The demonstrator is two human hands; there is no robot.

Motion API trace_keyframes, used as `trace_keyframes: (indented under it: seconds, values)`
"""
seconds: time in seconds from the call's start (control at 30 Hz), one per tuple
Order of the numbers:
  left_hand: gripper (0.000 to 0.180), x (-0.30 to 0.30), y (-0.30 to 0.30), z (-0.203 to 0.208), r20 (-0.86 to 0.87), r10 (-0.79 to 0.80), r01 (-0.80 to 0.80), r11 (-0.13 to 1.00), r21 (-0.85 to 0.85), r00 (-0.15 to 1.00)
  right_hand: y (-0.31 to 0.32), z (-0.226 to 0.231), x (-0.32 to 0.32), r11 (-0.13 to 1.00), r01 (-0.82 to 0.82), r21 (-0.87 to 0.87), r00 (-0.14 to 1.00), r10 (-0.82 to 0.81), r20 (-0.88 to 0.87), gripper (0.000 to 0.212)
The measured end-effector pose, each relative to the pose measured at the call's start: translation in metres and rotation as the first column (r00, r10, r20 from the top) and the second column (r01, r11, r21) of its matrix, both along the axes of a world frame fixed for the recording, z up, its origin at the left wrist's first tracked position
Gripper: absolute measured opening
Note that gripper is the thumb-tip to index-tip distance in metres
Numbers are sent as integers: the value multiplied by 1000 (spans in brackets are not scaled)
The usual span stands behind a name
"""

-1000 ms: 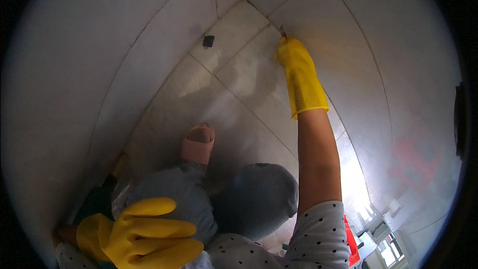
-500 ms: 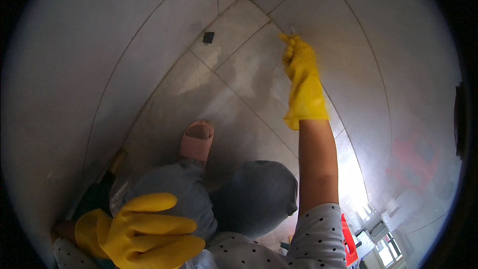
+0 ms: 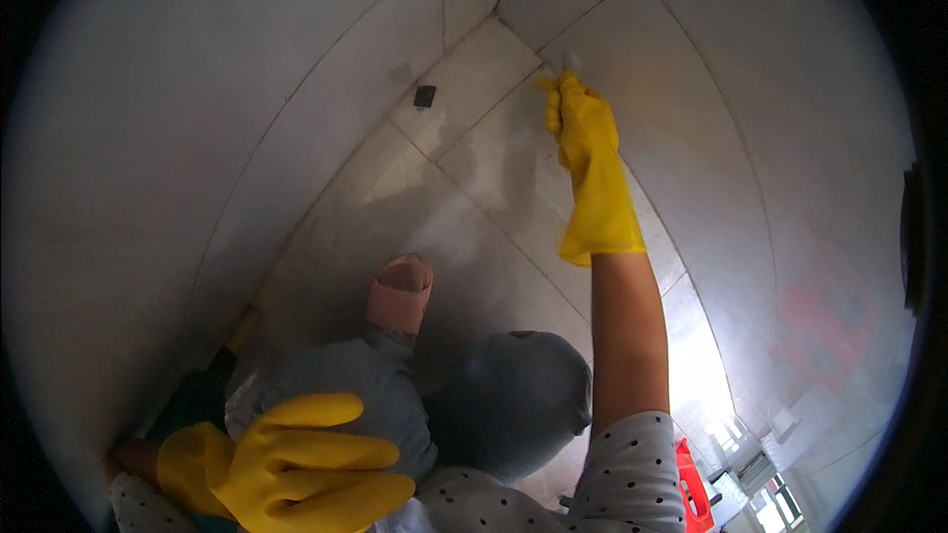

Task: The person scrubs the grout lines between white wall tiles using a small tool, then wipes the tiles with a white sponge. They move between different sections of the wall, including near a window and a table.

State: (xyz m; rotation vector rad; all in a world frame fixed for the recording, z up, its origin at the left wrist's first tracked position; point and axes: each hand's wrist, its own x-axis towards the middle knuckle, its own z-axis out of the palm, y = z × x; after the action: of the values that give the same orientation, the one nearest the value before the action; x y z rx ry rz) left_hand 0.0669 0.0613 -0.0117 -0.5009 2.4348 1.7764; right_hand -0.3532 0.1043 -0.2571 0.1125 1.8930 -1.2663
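Observation:
My right hand (image 3: 585,118), in a yellow rubber glove, reaches forward to the foot of the right tiled wall (image 3: 681,128). Its fingers are closed, and a small pale tip (image 3: 570,61) shows just past them against the wall; what it belongs to is hidden in the glove. My left hand (image 3: 306,464), gloved the same way, hovers or rests over my left thigh (image 3: 341,385) with fingers stretched out and apart. It holds nothing that I can see.
The tiled floor (image 3: 474,266) narrows to a corner ahead and has damp patches. A small black square (image 3: 425,97) lies by the left wall (image 3: 227,89). My foot wears a pink slipper (image 3: 398,306). A wooden handle (image 3: 242,329) leans at left; a red object (image 3: 694,494) stands at lower right.
My right hand has shifted slightly left along the wall's foot, fingers still closed. The view has tilted a little, so the floor and slipper sit lower. My left hand keeps its spread pose.

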Motion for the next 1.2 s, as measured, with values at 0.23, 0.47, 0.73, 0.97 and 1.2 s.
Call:
trace_keyframes:
  seconds: [0.23,0.47,0.73,0.97,1.2]
  values:
    - [44,-11,-2,-11,-105,-56,47,996,-81,993,17,26,13,951,-268,-156,959,249,-132,40]
    - [38,-25,-28,-10,-104,-208,200,976,-84,973,-93,1,-23,526,-477,704,544,806,-233,50]
    - [32,-73,-54,7,-190,-363,330,926,-184,912,-108,-27,-7,665,-361,654,674,671,-311,59]
    - [29,-80,-54,7,-218,-324,284,938,-196,920,-111,-16,-5,712,-322,623,675,634,-376,52]
    - [29,-77,-52,9,-224,-323,286,940,-184,919,-110,2,4,744,-281,606,669,605,-432,45]
